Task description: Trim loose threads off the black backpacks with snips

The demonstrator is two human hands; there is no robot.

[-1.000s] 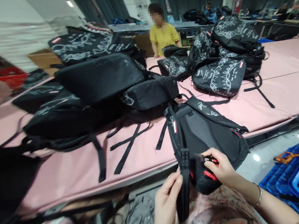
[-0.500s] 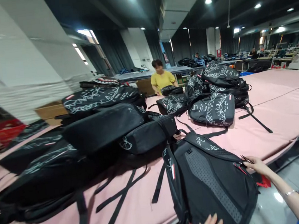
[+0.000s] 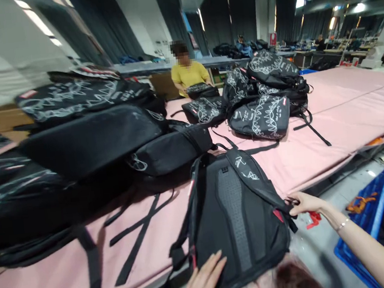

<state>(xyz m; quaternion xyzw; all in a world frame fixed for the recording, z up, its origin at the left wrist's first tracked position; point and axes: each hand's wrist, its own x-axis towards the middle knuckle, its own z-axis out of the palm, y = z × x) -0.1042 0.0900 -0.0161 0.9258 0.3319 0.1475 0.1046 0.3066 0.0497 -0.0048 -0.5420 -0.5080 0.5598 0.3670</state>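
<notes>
A black backpack lies with its padded back panel up at the table's near edge, its shoulder straps along both sides. My left hand rests on its lower left part, fingers stretched out. At its right edge, my right hand is closed in a pinch around a small dark pointed tool that looks like thread snips. The fingertips are beside the right shoulder strap; whether they also grip the strap is unclear. White scribble print shows on this strap.
Black backpacks are piled on the left, and more printed ones lie beyond on the pink-covered table. Across it, a person in yellow handles a black bag. A blue crate holding bags stands at the right.
The view has tilted down and turned right, showing more of the blue crate. The backpack has been drawn nearer and turned more upright in view. Both hands have stayed at it.
</notes>
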